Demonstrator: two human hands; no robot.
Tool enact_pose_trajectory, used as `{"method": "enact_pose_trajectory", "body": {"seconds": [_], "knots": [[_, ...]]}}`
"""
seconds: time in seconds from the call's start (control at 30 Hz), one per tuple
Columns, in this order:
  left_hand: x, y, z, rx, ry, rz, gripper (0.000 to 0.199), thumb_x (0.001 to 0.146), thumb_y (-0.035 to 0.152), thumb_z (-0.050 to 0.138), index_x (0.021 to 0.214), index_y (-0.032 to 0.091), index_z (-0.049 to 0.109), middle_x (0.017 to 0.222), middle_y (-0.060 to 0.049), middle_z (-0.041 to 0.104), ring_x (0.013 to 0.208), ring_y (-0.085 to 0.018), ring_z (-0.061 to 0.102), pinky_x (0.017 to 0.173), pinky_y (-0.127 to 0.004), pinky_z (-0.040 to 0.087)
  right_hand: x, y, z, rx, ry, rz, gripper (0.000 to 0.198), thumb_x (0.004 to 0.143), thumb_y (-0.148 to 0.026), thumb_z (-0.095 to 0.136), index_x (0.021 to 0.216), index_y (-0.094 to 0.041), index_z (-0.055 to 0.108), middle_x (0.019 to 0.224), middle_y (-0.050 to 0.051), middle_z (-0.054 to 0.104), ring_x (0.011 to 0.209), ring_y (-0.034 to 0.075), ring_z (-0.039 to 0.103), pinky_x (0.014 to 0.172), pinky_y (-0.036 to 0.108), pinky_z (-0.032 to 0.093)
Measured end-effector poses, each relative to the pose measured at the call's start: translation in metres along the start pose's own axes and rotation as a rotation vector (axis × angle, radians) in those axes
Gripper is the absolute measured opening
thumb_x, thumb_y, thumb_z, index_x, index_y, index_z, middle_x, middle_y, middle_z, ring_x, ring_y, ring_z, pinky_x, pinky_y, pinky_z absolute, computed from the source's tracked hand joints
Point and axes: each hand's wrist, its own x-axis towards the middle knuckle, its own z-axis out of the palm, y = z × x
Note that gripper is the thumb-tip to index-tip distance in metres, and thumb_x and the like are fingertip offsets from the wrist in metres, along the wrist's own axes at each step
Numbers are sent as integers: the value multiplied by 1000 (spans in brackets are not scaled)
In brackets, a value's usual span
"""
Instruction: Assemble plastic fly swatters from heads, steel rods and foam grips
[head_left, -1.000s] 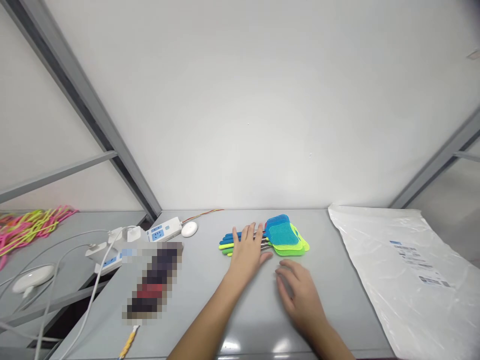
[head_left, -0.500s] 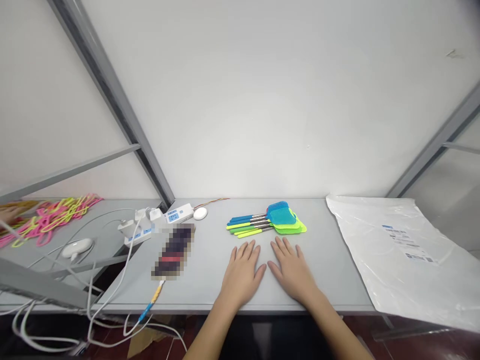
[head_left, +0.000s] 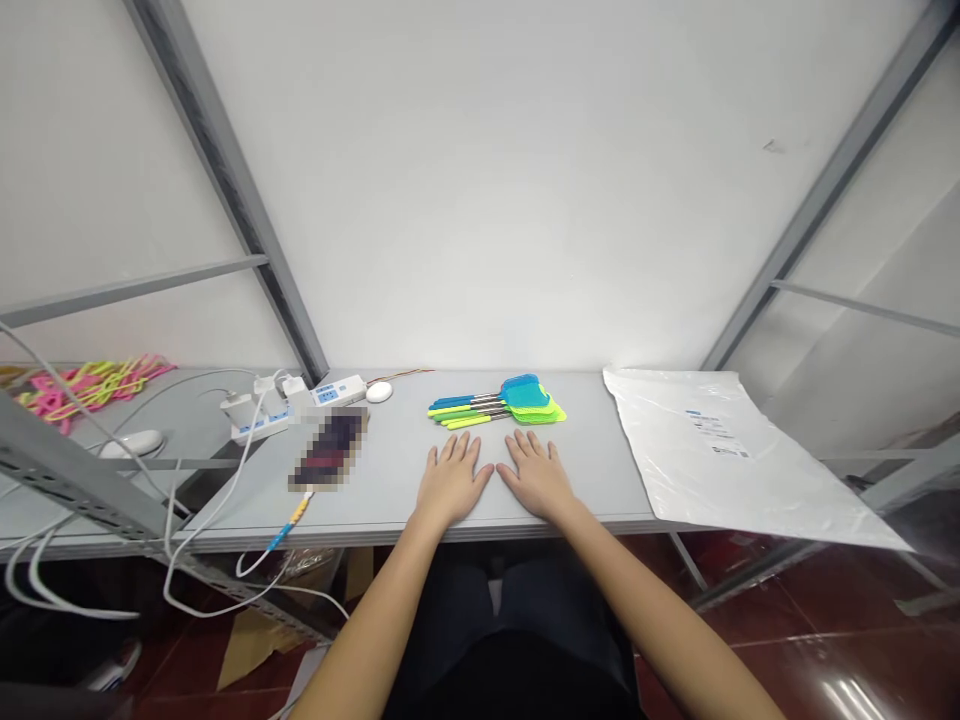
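Note:
My left hand [head_left: 452,480] lies flat on the grey shelf top [head_left: 390,500], palm down with the fingers spread. Beside it, also flat and palm down, is my right hand [head_left: 537,474]; the two thumbs almost meet. Neither hand holds anything. Just beyond my fingertips sits a pile of several fly swatters [head_left: 495,402], their handles to the left and their mesh heads to the right. The heads are blue, green and yellow-green, with a bit of red showing at the back. Metal shafts join handles and heads; the lower swatters are partly hidden.
A white plastic mailing bag [head_left: 697,470] with printed labels overhangs the shelf's front edge at right. On the left lie a blurred-out phone-like object [head_left: 330,450] on a cable, power strips [head_left: 337,391] and a round white item [head_left: 379,392]. Pink and yellow cords [head_left: 112,388] lie further left.
The camera view has shifted, so the shelf and everything on it appear higher and more of my lap and the floor shows. My hands stay flat by the swatters.

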Motion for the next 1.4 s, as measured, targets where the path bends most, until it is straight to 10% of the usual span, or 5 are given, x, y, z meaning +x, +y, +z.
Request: {"method": "enact_pose_trajectory", "body": {"seconds": [1.4], "knots": [[1,7,-1,2,41,-93,70,89,64,22,148,28,21,157,-10,10,144,-31,3,110,-59,11,1,-1,5,19,33,50,76,89,-66,4,149,-22,20,157,6,13,143,28,4,110,55,2]]}}
